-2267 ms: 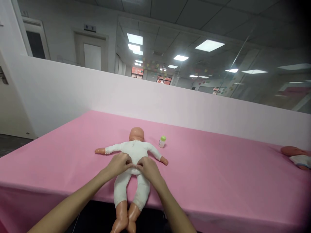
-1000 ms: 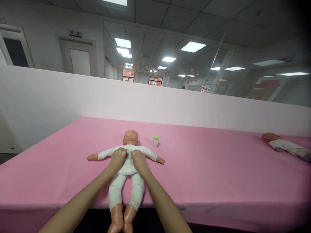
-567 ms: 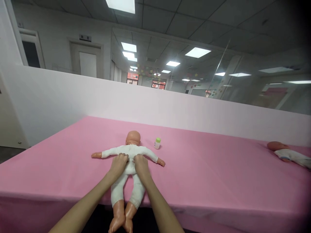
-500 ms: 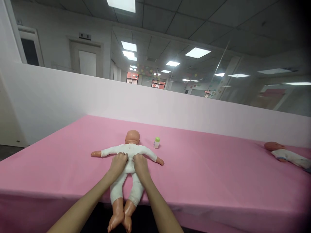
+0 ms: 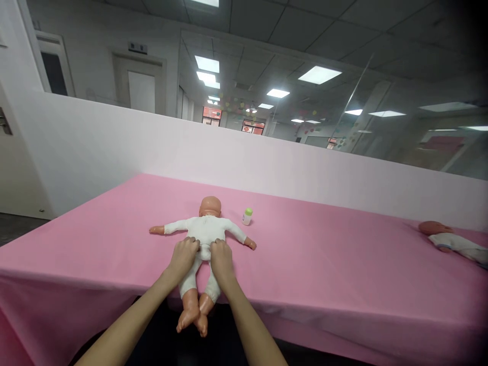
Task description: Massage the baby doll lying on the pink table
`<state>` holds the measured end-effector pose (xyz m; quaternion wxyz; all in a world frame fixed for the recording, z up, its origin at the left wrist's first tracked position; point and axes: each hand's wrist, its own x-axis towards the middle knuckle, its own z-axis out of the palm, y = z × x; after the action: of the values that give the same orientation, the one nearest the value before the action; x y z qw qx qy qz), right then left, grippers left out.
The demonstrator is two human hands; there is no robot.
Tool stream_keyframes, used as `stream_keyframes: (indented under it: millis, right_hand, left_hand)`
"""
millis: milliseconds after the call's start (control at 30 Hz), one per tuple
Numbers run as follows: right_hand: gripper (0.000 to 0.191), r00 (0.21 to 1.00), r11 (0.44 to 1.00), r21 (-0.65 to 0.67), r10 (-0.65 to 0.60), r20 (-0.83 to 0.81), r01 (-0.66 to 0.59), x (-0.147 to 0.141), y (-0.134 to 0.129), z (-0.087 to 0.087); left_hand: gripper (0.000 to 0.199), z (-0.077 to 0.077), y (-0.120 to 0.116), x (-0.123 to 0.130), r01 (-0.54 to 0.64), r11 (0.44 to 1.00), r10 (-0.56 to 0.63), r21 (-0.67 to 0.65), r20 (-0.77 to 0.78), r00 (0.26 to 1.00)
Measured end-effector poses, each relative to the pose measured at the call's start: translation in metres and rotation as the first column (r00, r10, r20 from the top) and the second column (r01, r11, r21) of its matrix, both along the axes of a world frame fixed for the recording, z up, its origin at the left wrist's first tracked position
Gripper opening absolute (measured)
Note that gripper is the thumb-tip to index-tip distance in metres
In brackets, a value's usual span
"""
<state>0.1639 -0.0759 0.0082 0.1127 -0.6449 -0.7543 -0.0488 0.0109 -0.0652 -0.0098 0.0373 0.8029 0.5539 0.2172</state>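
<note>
A baby doll (image 5: 206, 227) with a white cloth body lies face down, its arms spread out and its feet hanging past the table's front edge. My left hand (image 5: 185, 252) rests on the left side of its lower back, fingers curled in against the cloth. On the right side of the lower back, my right hand (image 5: 221, 254) is closed in the same way, a small gap from the left. Both sets of fingertips are partly hidden, pressed to the doll's body. Beyond the doll's right arm stands a small bottle (image 5: 247, 217) with a green cap.
A pink cloth (image 5: 324, 254) covers the table and hangs over its front edge. Another doll (image 5: 453, 243) in white lies at the far right. Behind the table runs a low white wall (image 5: 267, 165) with glass above it.
Both closed hands have slid down the doll's back from its middle toward its bottom. The view has tilted slightly downward and to the left.
</note>
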Motion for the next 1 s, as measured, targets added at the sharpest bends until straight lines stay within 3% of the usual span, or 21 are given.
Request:
stream_keyframes:
  millis: [67,167,400,533,733,800,900,1000]
  right_hand:
    - [0.035,1.000,1.000,-0.003,-0.015,0.027,0.015,-0.003,-0.001,-0.001]
    - [0.036,1.000,1.000,0.009,0.024,-0.003,-0.024,0.003,-0.010,-0.004]
    - [0.037,0.967,0.983,0.138,0.149,-0.205,-0.123,0.029,-0.040,-0.022]
    - [0.034,0.966,0.987,0.120,0.132,-0.222,-0.107,0.029,-0.038,-0.019]
    - [0.026,0.950,0.990,0.121,0.106,-0.294,-0.073,0.024,-0.029,-0.021]
    - [0.022,0.896,0.983,0.153,0.153,-0.416,-0.096,0.029,-0.027,-0.024]
    - [0.018,0.735,0.973,0.207,0.211,-0.644,-0.098,0.043,-0.018,-0.026]
    - [0.030,0.587,0.989,0.149,0.131,-0.799,-0.018,0.058,-0.001,-0.028]
  left_hand:
    - [0.025,0.001,-0.005,0.002,-0.067,0.998,0.069,0.019,-0.065,0.996]
    - [0.027,0.004,-0.014,-0.004,-0.043,0.999,0.043,0.007,-0.096,0.994]
    - [0.026,0.013,-0.045,-0.019,-0.029,0.999,0.030,-0.043,0.024,0.999]
    - [0.020,0.015,-0.043,-0.012,-0.064,0.998,0.064,-0.017,0.001,0.998]
    - [0.024,0.003,-0.033,-0.001,-0.110,0.994,0.110,0.010,-0.042,0.993]
    - [0.022,0.009,-0.033,-0.003,-0.098,0.995,0.098,-0.009,-0.032,0.995]
    - [0.026,0.027,-0.027,-0.008,-0.079,0.996,0.080,-0.042,0.036,0.996]
    - [0.033,0.042,-0.005,-0.010,-0.100,0.994,0.106,-0.045,0.139,0.985]
